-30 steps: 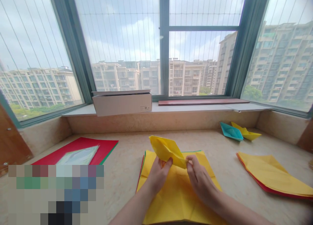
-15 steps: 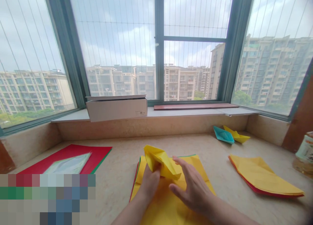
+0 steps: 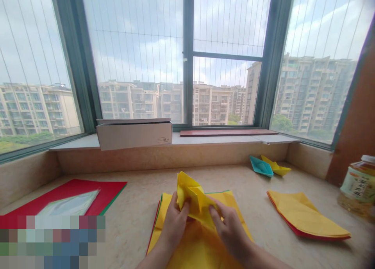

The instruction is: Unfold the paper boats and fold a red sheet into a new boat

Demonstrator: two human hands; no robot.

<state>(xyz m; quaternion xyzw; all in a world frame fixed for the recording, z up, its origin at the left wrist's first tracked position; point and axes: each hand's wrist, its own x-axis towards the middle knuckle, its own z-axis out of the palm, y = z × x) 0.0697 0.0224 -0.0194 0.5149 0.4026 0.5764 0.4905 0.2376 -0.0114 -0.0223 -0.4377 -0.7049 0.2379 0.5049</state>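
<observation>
A yellow folded paper boat (image 3: 193, 196) is held up between my two hands, above a stack of yellow paper (image 3: 202, 245) with green and red edges showing at its left. My left hand (image 3: 177, 214) grips the boat's left end, thumb in front. On its right end, my right hand (image 3: 227, 220) pinches the paper between thumb and fingers. Part of the boat's underside is hidden by my hands.
A blue paper boat (image 3: 261, 167) and a yellow paper boat (image 3: 279, 168) sit at the back right. Near them lie more yellow sheets (image 3: 304, 214) and a bottle (image 3: 359, 187). Red paper (image 3: 108, 189) lies left. A white box (image 3: 134, 135) stands on the sill.
My right hand let go of the boat, opened beside it, then took hold of its right end again. My left hand kept its hold. The view has turned slightly right and up.
</observation>
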